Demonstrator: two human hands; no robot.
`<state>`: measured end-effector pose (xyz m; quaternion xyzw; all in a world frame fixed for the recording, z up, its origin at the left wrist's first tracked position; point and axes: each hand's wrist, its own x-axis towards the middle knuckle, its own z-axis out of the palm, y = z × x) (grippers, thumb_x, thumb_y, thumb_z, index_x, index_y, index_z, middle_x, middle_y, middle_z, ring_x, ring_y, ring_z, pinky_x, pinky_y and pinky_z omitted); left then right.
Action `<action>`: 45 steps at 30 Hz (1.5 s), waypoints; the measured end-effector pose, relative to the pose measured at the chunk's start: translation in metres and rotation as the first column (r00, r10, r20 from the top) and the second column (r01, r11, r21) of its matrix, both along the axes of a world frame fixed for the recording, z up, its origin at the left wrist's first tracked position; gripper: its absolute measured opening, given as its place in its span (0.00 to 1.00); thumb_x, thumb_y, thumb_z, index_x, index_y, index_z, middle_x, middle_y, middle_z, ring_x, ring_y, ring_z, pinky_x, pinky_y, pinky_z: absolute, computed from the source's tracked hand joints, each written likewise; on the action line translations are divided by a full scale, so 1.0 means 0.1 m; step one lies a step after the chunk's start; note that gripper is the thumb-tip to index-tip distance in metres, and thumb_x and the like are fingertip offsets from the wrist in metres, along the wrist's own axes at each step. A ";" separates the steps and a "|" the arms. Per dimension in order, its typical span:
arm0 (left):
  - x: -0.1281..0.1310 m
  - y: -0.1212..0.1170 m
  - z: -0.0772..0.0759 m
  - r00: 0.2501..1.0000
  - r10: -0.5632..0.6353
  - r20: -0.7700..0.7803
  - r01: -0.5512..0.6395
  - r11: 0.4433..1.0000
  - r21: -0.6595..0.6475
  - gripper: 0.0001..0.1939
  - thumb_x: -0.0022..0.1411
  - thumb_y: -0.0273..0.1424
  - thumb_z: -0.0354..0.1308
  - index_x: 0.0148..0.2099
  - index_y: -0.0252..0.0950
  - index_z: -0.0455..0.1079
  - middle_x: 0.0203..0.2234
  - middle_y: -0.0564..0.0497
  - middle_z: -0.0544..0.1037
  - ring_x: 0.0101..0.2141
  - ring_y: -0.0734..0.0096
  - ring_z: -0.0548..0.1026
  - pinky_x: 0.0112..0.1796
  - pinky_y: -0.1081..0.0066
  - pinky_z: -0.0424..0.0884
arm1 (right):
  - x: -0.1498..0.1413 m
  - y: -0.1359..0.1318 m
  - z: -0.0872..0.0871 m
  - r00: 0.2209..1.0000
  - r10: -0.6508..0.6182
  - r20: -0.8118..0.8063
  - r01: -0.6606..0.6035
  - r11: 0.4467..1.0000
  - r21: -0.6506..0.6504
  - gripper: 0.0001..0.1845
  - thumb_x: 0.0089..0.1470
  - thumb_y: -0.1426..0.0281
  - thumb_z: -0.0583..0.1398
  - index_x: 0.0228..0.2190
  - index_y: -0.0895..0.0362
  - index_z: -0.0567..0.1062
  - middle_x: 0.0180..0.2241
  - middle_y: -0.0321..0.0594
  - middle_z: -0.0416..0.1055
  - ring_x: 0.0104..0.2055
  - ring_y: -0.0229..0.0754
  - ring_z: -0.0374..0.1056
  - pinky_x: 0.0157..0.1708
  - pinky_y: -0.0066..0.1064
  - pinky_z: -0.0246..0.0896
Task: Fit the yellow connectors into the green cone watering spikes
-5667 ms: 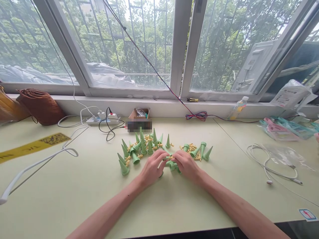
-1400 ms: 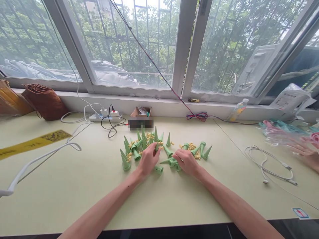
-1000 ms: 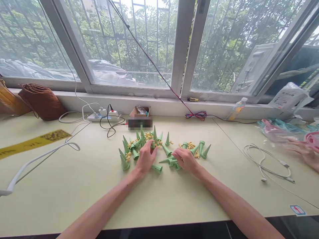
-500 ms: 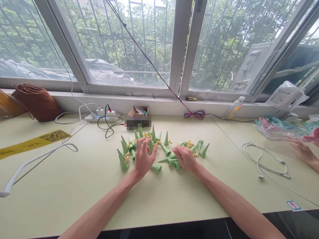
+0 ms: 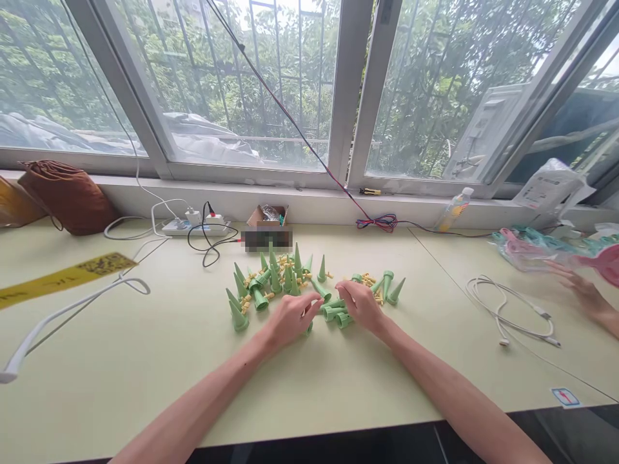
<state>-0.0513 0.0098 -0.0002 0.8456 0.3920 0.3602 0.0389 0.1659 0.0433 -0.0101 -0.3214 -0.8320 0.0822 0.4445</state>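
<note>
My left hand (image 5: 293, 316) is low over the table, in front of the standing green cone-shaped plastic spikes (image 5: 275, 278). Its thumb and fingers are pinched toward the right, at the tip of a lying green spike; what they hold, if anything, is hidden. My right hand (image 5: 362, 305) is curled closed over the right-hand group of lying green spikes (image 5: 333, 314), its fingertips hiding whatever is in them. Between the two hands another green spike (image 5: 321, 288) lies with its wide end forward. Small yellow valve-like pieces (image 5: 370, 282) are beside the right hand, others among the standing spikes.
A small open cardboard box (image 5: 268, 216) stands behind the spikes. Further left are a power strip (image 5: 203, 227) and a brown drawstring bag (image 5: 68, 196). A bottle (image 5: 454, 209) and a coiled white cable (image 5: 512, 312) are to the right. Another person's hand (image 5: 585, 293) reaches toward plastic-wrapped items.
My left hand has come down and right from above the standing spikes, its spread fingers closing near the right hand. My right hand has barely moved and stays curled.
</note>
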 end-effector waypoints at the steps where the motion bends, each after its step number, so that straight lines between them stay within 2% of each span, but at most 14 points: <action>1: 0.00 0.00 0.00 1.000 -0.003 -0.007 0.003 1.000 -0.004 0.15 0.71 0.33 0.46 0.36 0.37 0.72 0.13 0.60 0.64 0.15 0.80 0.60 0.21 0.77 0.57 | 0.00 0.00 0.00 1.000 0.006 -0.005 -0.006 1.000 -0.005 0.15 0.68 0.69 0.47 0.34 0.56 0.70 0.26 0.38 0.69 0.27 0.38 0.64 0.29 0.27 0.59; 14: 0.03 0.00 -0.02 0.998 -0.056 0.004 0.056 0.998 -0.008 0.19 0.71 0.31 0.45 0.26 0.36 0.63 0.15 0.58 0.60 0.17 0.79 0.57 0.22 0.74 0.53 | 0.04 0.01 0.06 0.999 -0.030 -0.041 0.031 1.000 0.008 0.13 0.68 0.67 0.49 0.36 0.56 0.71 0.28 0.38 0.67 0.26 0.36 0.61 0.28 0.27 0.57; 19: 0.02 0.02 -0.04 0.998 -0.045 0.050 0.042 0.998 0.053 0.15 0.69 0.29 0.48 0.28 0.36 0.64 0.18 0.57 0.65 0.19 0.78 0.58 0.23 0.75 0.55 | 0.03 0.00 0.04 0.999 -0.032 -0.035 0.032 0.999 0.001 0.12 0.68 0.69 0.49 0.37 0.56 0.71 0.31 0.39 0.68 0.26 0.36 0.60 0.27 0.26 0.56; 23: 0.01 0.02 -0.03 0.996 -0.063 0.071 0.056 0.993 0.105 0.18 0.68 0.29 0.50 0.24 0.36 0.60 0.15 0.59 0.58 0.17 0.79 0.52 0.21 0.75 0.51 | 0.02 0.01 0.02 0.999 -0.019 -0.034 0.019 1.000 -0.003 0.10 0.68 0.70 0.50 0.38 0.55 0.70 0.32 0.39 0.68 0.27 0.36 0.61 0.28 0.26 0.57; 27: 0.02 0.00 0.01 0.999 -0.049 -0.005 0.049 0.996 0.073 0.23 0.68 0.31 0.51 0.19 0.35 0.54 0.13 0.59 0.52 0.17 0.79 0.46 0.20 0.73 0.47 | -0.01 0.00 -0.01 1.000 -0.010 -0.002 0.010 0.999 -0.030 0.10 0.67 0.70 0.50 0.38 0.55 0.70 0.33 0.40 0.68 0.28 0.37 0.62 0.28 0.26 0.57; 31: 0.04 -0.01 0.03 0.993 -0.042 -0.111 0.046 0.998 0.033 0.25 0.68 0.34 0.51 0.18 0.35 0.54 0.12 0.59 0.50 0.17 0.78 0.44 0.20 0.72 0.46 | -0.04 -0.03 -0.03 0.999 -0.002 0.052 0.005 0.999 -0.054 0.09 0.67 0.71 0.50 0.37 0.55 0.70 0.32 0.38 0.68 0.28 0.37 0.62 0.29 0.26 0.57; 37: 0.04 -0.03 0.04 0.978 -0.045 -0.202 0.041 0.999 -0.025 0.25 0.66 0.37 0.52 0.17 0.35 0.58 0.10 0.59 0.53 0.15 0.79 0.46 0.20 0.72 0.47 | -0.06 -0.04 -0.05 0.996 -0.002 0.090 0.007 0.998 -0.060 0.09 0.66 0.71 0.51 0.37 0.55 0.71 0.31 0.38 0.68 0.26 0.36 0.61 0.28 0.25 0.56; 45: 0.04 -0.06 0.05 0.957 -0.062 -0.284 0.056 0.998 -0.027 0.24 0.61 0.38 0.56 0.17 0.35 0.55 0.10 0.58 0.56 0.16 0.79 0.46 0.21 0.71 0.45 | -0.06 -0.04 -0.04 0.993 -0.020 0.117 0.027 0.998 -0.063 0.10 0.66 0.71 0.51 0.35 0.55 0.71 0.29 0.37 0.67 0.26 0.36 0.60 0.27 0.25 0.55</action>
